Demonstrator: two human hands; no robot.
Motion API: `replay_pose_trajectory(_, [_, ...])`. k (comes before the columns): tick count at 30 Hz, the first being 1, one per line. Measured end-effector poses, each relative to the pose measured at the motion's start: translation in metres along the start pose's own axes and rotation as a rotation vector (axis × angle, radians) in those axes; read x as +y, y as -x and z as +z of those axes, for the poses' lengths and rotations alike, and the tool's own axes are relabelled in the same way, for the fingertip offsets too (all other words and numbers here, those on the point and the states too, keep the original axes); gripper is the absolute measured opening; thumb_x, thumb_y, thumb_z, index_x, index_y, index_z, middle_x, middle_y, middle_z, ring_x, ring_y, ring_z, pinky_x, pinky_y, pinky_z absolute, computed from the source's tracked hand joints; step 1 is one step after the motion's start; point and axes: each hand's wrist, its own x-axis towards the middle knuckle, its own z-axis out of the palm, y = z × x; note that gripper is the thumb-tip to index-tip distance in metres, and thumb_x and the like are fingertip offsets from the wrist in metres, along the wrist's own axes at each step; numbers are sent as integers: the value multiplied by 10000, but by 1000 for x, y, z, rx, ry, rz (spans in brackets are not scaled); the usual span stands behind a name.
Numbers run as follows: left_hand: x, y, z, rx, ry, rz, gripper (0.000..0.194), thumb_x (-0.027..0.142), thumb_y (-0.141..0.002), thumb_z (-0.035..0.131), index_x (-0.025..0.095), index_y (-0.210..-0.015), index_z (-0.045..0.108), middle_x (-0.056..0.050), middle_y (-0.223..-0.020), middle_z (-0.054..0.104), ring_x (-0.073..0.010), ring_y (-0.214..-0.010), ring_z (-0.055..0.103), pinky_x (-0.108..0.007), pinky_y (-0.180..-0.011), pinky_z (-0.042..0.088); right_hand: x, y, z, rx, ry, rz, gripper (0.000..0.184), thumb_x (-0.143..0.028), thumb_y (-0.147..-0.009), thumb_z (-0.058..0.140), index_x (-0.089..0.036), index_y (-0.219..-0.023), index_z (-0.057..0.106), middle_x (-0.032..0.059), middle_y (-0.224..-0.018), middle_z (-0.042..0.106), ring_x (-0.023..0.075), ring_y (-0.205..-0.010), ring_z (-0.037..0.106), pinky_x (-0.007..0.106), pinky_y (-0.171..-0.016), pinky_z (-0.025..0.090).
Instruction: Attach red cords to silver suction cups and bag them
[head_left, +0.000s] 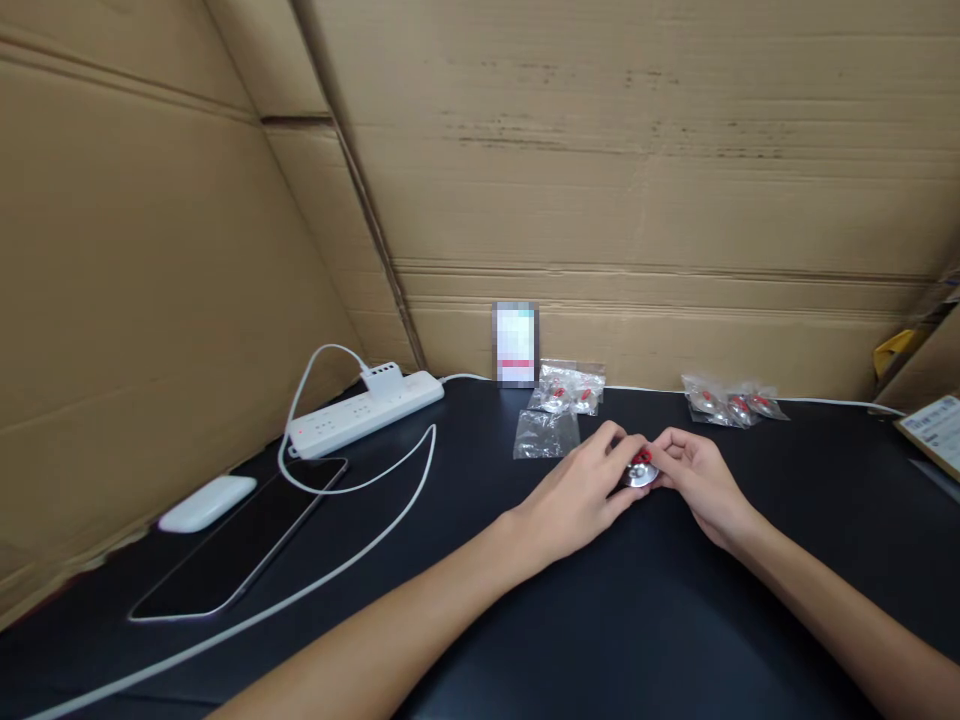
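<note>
Over the black table, both hands meet at a small, round, shiny silver disc with a red loop at its top. My left hand grips the disc from the left, thumb below and fingers above. From the right, my right hand pinches at the disc's edge and the red loop. Fingers cover part of the disc. Just behind my left hand lies a flat clear plastic bag. Farther back, clear bags hold similar silver discs with red parts.
More bagged silver discs lie at the back right. A phone-like screen leans on the cardboard wall. To the left are a white power strip, a cable, a dark phone and a white case.
</note>
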Motion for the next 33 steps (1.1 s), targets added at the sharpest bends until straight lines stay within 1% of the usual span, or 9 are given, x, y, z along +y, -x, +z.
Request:
replay_pose_trajectory(7, [-15,-1,0,68,160,-60,190,285,-919,561,195,-1080,605,-61,-1017,598,-177,-831,609,-328,-772,517,-5,0,0,19,32,15,407,-516,-717,763,-161,-655,573,30,-601,660,163,-550,652,290,-552,543])
replay_pose_trajectory(11, [-26,-6,2,82,426,-231,217,311,-944,494,160,-1058,599,-41,-835,637,-136,-629,619,-287,-615,531,-4,-4,-11,65,134,-6,405,-536,-749,718,-170,-657,571,36,-630,660,147,-517,601,270,-492,483])
replay_pose_trajectory(14, [-36,-8,5,105,570,-339,196,260,-935,473,145,-1062,568,-16,-720,625,-122,-544,598,-260,-533,513,-1,-9,-22,69,430,-93,402,-541,-794,659,-177,-641,587,17,-570,631,122,-437,518,254,-449,391])
replay_pose_trajectory(19, [-43,-8,9,101,625,-377,189,214,-876,538,154,-1050,580,-19,-747,631,-120,-578,596,-219,-473,475,2,-12,-32,75,980,-280,334,-446,-871,581,-201,-648,624,26,-615,649,172,-560,570,282,-545,390])
replay_pose_trajectory(22, [-43,-8,11,98,693,-400,217,195,-851,569,153,-1064,572,-12,-720,627,-126,-579,609,-221,-472,481,3,-11,-33,86,1171,-356,280,-398,-875,580,-208,-676,632,36,-696,629,181,-611,561,298,-583,403])
replay_pose_trajectory(25, [-39,-9,12,115,759,-431,249,215,-835,615,149,-1069,564,-10,-673,631,-143,-575,627,-233,-471,495,-2,-6,-28,121,1182,-458,195,-341,-899,554,-204,-803,654,57,-794,618,201,-707,582,320,-642,439])
replay_pose_trajectory(28, [-33,-11,11,141,836,-471,272,241,-821,658,136,-1051,560,-9,-626,634,-142,-541,622,-237,-463,499,-10,2,-16,115,1079,-642,153,-284,-929,522,-202,-912,651,75,-867,611,219,-828,590,339,-718,466])
replay_pose_trajectory(31, [-27,-11,10,147,892,-462,279,272,-821,678,130,-1032,564,-5,-604,631,-135,-514,615,-237,-457,500,-15,8,-6,-51,1022,-749,152,-263,-934,533,-208,-1008,655,82,-902,599,219,-853,581,351,-751,487])
replay_pose_trajectory(33, [-25,-11,11,131,903,-439,269,282,-823,679,128,-1017,574,-4,-596,627,-135,-513,618,-238,-461,504,-13,9,-3,-141,1030,-764,173,-240,-942,522,-208,-1054,650,88,-923,594,220,-863,575,360,-758,496])
